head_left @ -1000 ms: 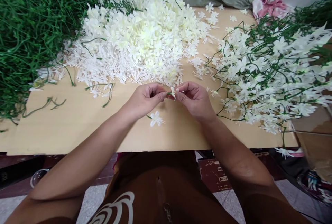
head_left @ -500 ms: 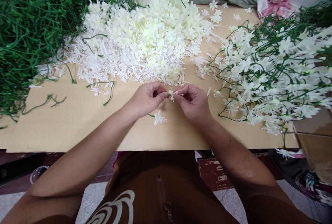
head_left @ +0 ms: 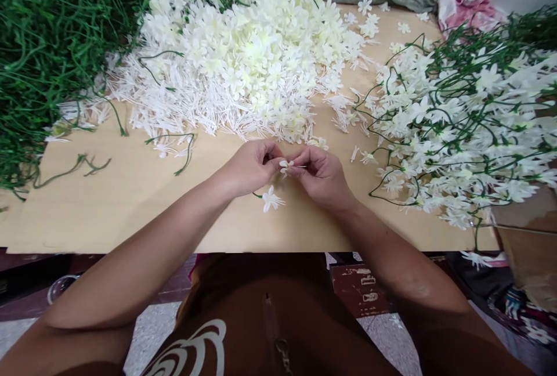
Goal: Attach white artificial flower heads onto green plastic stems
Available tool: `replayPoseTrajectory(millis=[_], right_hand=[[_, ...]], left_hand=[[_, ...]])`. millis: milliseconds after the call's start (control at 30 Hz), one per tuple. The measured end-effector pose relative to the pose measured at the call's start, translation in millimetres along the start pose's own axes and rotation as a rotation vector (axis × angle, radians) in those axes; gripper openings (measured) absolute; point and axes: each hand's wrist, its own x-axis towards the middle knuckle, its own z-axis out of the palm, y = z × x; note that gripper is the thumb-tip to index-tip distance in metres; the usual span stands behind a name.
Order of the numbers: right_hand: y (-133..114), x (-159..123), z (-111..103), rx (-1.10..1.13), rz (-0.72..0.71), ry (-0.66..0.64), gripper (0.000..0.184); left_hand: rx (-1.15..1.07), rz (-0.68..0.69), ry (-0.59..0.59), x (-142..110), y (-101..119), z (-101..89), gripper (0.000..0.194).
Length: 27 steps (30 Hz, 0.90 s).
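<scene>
Pinching with the left hand [head_left: 256, 170] at centre, with thumb and forefinger closed on the left side of a small white flower [head_left: 286, 166]. Pinching with the right hand [head_left: 319, 179] too, on the flower's right side; cannot tell exactly which part, with the fingers in the way. Best to grip lightly by the firm middle, hold steady on the left, and work in a straight line from the right, so as not to crease petals that look thin. From left to right, see a heap of green stems [head_left: 65, 33] at upper left, a pile of loose white flowers [head_left: 256, 51] at upper middle, a stemmed flower [head_left: 272, 199] just below the hands on the desk [head_left: 108, 208], and a bunch of stemmed flowers [head_left: 470, 126] at right.
</scene>
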Motion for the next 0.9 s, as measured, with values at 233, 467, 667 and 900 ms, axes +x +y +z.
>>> replayPoseTrajectory(millis=[233,467,667,900], right_hand=[[-3,5,1,0.026,0.046,0.047,0.039],[-4,8,1,0.075,0.042,0.056,0.041],[-3,10,1,0.068,0.056,0.019,0.042],[-5,-3,2,0.035,0.059,0.077,0.041]], left_hand=[[-0.058,-0.017,-0.009,-1,4,-3.0,0.01],[-0.089,-0.073,0.001,0,3,-1.0,0.011],[-0.093,-0.082,-0.004,0,8,-0.6,0.013],[-0.104,-0.048,0.056,0,3,1.6,0.011]])
